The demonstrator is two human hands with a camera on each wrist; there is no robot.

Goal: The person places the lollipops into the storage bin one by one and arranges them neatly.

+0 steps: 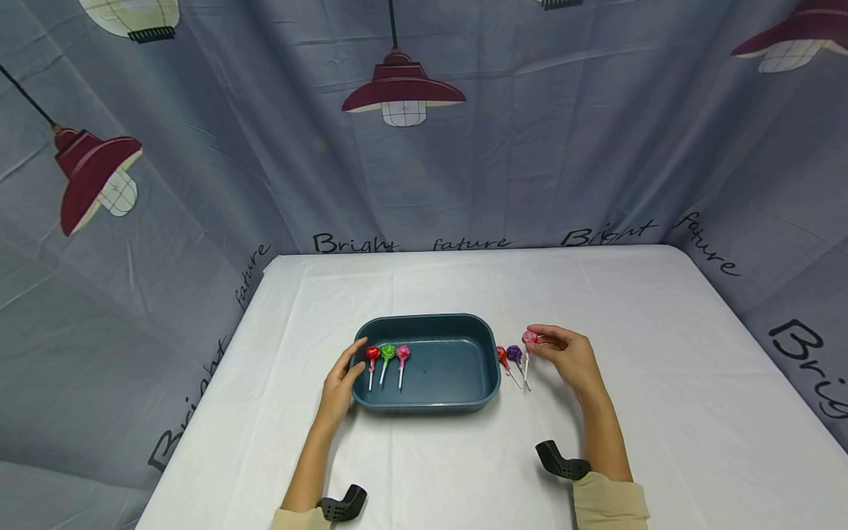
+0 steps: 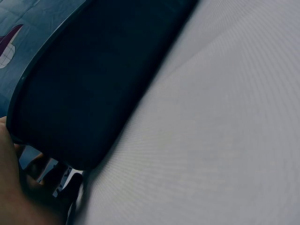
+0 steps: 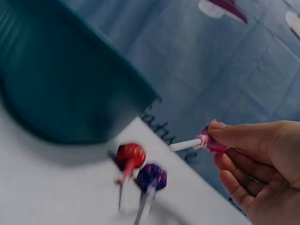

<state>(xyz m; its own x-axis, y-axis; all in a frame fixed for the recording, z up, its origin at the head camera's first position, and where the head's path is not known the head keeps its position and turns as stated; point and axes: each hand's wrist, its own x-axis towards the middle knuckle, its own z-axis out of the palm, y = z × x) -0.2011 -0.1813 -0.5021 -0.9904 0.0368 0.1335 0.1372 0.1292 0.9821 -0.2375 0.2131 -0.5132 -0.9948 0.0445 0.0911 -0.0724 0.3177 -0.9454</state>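
A dark teal tray (image 1: 433, 404) stands on the table, with a red lollipop (image 1: 373, 353), a green lollipop (image 1: 387, 352) and a pink lollipop (image 1: 403, 353) lying side by side at its left end. My left hand (image 1: 339, 383) holds the tray's left end, thumb at the rim and fingers along the outer wall in the left wrist view. Just right of the tray, my right hand (image 1: 570, 357) pinches another pink lollipop (image 3: 213, 139) by its wrapped head, its white stick free. Below that hand, a red lollipop (image 3: 131, 155) and a purple lollipop (image 3: 152, 177) lie on the table.
A white cloth covers the table (image 1: 464, 471). Behind and at both sides hangs a grey-blue curtain (image 1: 530, 162) printed with lamps and lettering. A black wrist mount (image 1: 344, 504) sits on the left wrist, and a matching black mount (image 1: 562, 462) on the right.
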